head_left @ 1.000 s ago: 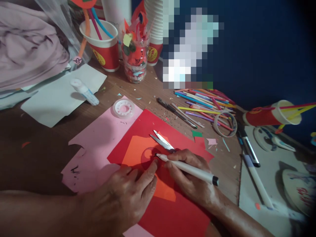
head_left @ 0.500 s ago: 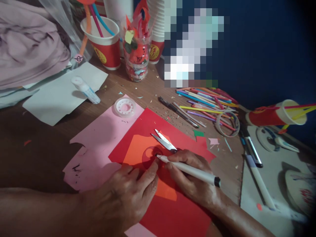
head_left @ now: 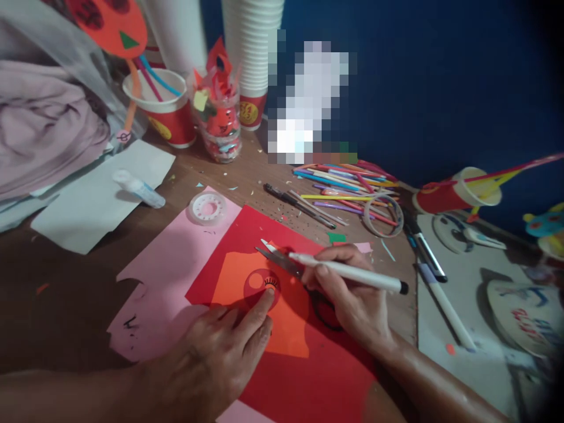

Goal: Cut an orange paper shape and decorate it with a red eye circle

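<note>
My left hand (head_left: 211, 346) lies over the papers. Its stretched index fingertip presses on a dark red paper circle (head_left: 252, 295) that bears a lighter round spot and black drawn lash marks. Beneath the circle is an orange paper piece (head_left: 288, 320), itself on a red sheet (head_left: 326, 376). A pink sheet (head_left: 154, 282) extends to the left. My right hand (head_left: 348, 294) grips a white marker (head_left: 365, 276), its tip raised above a pair of scissors (head_left: 279, 261). The right hand partly hides the scissors' handles.
A glue stick (head_left: 143, 191) lies on grey card at left. Behind stand a red paper cup (head_left: 176, 126), a clear cup (head_left: 224, 126) of scraps and stacked cups (head_left: 253, 76). Coloured sticks (head_left: 343, 182), a black pen (head_left: 286, 197) and a tape roll (head_left: 367, 220) lie beyond the red sheet.
My right hand has lifted the marker off the circle and moved it up and right, over the scissors. The lash marks now show. My left fingertip remains on the circle.
</note>
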The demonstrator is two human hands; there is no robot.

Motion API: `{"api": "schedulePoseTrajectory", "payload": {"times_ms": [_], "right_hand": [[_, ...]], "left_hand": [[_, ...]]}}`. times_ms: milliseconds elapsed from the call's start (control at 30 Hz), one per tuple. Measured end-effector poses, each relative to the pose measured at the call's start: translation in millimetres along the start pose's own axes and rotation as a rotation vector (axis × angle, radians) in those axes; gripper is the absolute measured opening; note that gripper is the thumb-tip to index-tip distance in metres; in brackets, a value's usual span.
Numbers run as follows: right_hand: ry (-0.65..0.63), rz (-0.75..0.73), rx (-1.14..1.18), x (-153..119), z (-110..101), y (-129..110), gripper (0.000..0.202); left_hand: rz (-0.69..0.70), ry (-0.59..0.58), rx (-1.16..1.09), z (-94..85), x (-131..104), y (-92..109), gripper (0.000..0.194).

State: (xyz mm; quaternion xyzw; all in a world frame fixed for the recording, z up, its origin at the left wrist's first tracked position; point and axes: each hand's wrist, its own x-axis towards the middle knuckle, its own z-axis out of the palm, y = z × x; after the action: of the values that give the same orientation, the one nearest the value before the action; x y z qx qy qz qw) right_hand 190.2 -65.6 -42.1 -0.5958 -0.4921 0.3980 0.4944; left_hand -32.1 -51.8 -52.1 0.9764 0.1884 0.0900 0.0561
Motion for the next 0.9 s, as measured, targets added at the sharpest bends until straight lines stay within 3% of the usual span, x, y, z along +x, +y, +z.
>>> {"api": "schedulePoseTrajectory", "payload": {"times_ms": [167,367,533,600,800,900], "right_hand": [[0.022,0.002,0.129,11,-3,-1,0.017],[-0.005,-0.08,0.018,8,-6,10,0.016],[-0.151,-0.599,-0.442,2,-12,19,0.023],[-0.219,-0.716,-0.532,1,-14,20,0.025],[-0.169,-0.701,-0.534,4,-12,17,0.022],[-0.171,-0.691,-0.522,4,-12,18,0.02]], "left_hand": [[-0.026,0.122,0.047,9.1,4,-3,0.032],[-0.027,0.098,0.037,9.1,8,-4,0.031],[-0.024,0.077,0.061,2.8,11,-1,0.031],[-0.03,0.096,0.051,1.7,12,0,0.032],[-0.04,0.036,0.005,4.5,12,-2,0.031],[0.062,0.038,0.015,0.7,11,-5,0.028]]}}
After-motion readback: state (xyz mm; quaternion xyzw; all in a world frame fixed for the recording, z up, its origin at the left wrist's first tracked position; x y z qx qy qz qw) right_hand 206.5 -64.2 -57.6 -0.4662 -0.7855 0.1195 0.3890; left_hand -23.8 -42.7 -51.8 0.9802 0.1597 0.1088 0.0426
